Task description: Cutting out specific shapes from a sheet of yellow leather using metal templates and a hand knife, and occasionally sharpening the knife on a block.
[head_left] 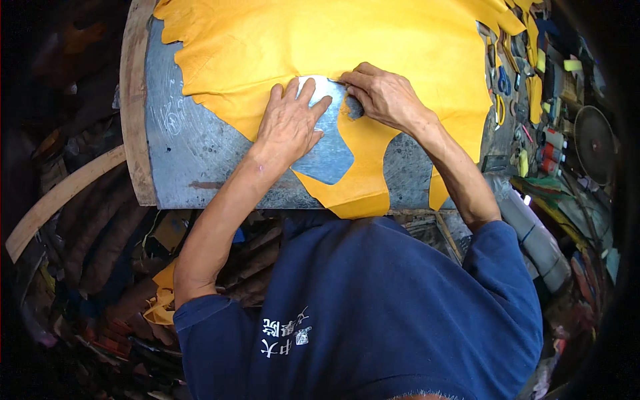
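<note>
The left hand [291, 120] lies spread over the metal template [328, 155], mid-desk [200, 150] by yellow leather [333, 40]; the right hand [385, 98] is pinched closed, its hold unclear. Lighter left-hand pressure could let the template skid.

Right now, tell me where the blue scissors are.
In the head view, the blue scissors are at upper right, just past the right edge of the yellow leather, right of the right hand.

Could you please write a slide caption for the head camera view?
Left hand spread on a shiny plate, right hand curled near its edge, yellow leather draped across the worktable.
</note>
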Motion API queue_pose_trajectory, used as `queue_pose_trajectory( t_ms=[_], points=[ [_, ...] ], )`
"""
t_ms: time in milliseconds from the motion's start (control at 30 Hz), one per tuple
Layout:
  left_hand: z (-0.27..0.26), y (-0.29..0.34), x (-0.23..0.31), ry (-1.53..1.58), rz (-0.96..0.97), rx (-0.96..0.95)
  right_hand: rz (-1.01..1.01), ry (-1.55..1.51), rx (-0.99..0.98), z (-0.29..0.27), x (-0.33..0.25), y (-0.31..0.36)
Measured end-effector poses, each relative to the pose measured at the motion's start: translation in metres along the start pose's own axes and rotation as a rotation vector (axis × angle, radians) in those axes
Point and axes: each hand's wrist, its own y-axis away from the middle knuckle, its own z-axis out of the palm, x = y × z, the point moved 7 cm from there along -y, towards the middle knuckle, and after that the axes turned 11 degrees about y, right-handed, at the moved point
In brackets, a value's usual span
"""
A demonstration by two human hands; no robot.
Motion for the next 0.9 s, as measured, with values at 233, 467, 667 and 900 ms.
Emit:
queue_pose_trajectory(
  t_ms=[233, 467, 667, 900],
  points=[
    [-0.002, -0.015, 0.011, -0.065, -0.009, -0.048, 0.164, -0.096, 0.016, 0.007, 0.007, 0.028],
    [-0.001, -0.025, 0.015, -0.136, -0.018, -0.048, 0.194, -0.157, 0.045, 0.010, 0.010, 0.043],
    [-0.002, -0.022, 0.014, -0.158, -0.005, -0.019, 0.212, -0.171, 0.007, 0.011, 0.012, 0.046],
    [-0.004, -0.021, 0.017, -0.136, 0.096, -0.039, 0.262, -0.204, 0.042, 0.010, 0.013, 0.049]
  ],
)
